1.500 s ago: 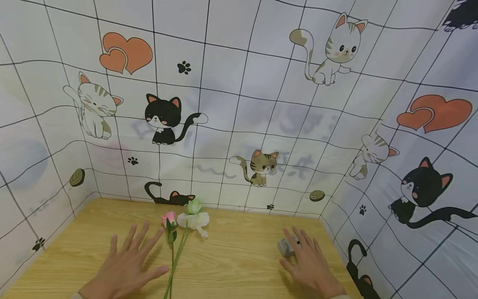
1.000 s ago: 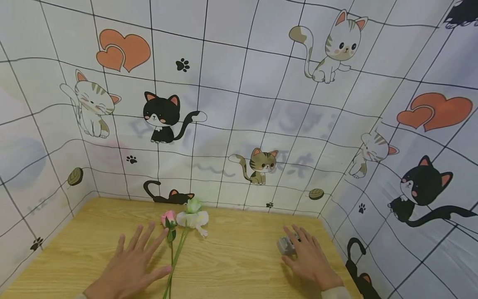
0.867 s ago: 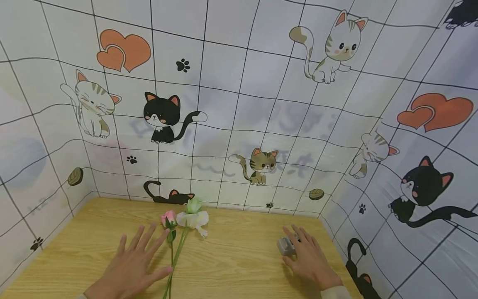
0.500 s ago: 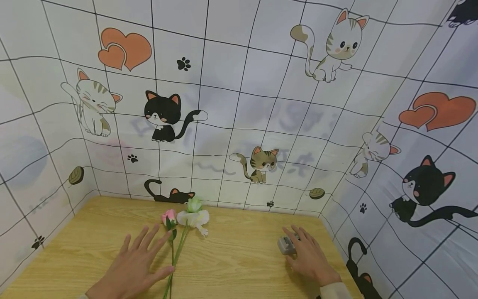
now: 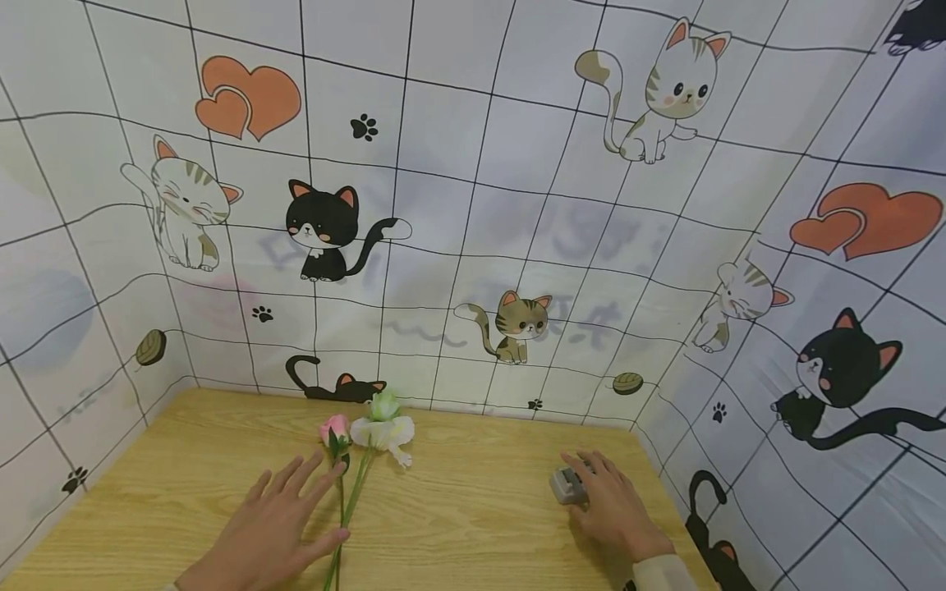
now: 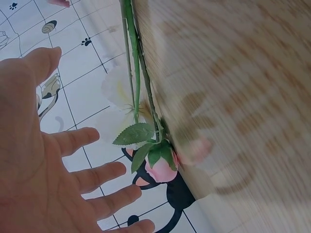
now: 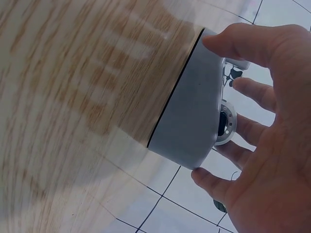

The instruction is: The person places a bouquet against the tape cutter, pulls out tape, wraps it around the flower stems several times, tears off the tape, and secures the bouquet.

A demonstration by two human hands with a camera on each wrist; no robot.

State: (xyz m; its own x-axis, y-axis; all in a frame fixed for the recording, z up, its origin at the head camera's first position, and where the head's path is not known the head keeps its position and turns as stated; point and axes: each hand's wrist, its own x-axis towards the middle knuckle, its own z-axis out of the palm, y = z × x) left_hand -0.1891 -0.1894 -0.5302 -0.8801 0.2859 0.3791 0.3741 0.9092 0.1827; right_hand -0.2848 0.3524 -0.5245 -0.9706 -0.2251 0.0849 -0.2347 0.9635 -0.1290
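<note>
My left hand point(image 5: 269, 521) point(image 6: 43, 165) is spread over the table, its fingertips near the stems of a pink rosebud point(image 5: 335, 427) point(image 6: 162, 170) and a white flower point(image 5: 383, 436). It holds nothing. A pale green bloom point(image 5: 384, 406) lies just behind the white one. On the right, my right hand point(image 5: 613, 505) point(image 7: 272, 160) lies around a grey wedge-shaped device point(image 5: 567, 486) point(image 7: 187, 104) with a round dial. In the right wrist view the thumb overlaps one corner and the little finger is by another; the fingers are loosely bent, with no firm grip visible.
The wooden table point(image 5: 458, 509) meets a cloth backdrop point(image 5: 458, 213) at the back, and the cloth also rises at both sides. Cats, hearts and paw prints are printed on it. The flower stems run toward the front edge of the view.
My left hand has shifted slightly right toward the stems, with its fingers lower. The right thumb has drawn in closer to the grey device. The flowers and device have not visibly moved.
</note>
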